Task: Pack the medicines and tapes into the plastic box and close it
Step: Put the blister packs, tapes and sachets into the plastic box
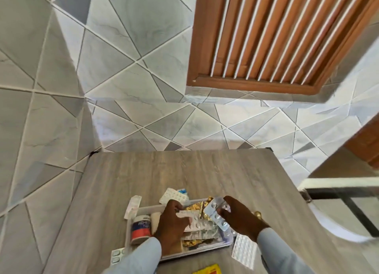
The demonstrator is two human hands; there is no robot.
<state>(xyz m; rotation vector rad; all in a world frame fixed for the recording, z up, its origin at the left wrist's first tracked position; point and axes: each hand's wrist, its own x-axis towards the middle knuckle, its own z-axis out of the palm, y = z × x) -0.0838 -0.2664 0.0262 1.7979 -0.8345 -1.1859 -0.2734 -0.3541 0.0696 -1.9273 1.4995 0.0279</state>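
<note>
Packing appears well advanced but unfinished. Left to right: a blister strip [117,257] lies on the desk [205,171] beside the plastic box [143,209], which sits at the near edge, open; no lid is visible. Inside stand an adhesive tape roll [140,229] and layered blister packs [202,229]. The left hand [172,225] pinches one strip over the box; the right hand [239,217] grips a silver blister pack [217,212] above it. White tablet sheets remain outside, behind [174,195] and right [244,251]. Grey wood-grain desk; geometric tiled floor; slatted wooden door [276,33].
</note>
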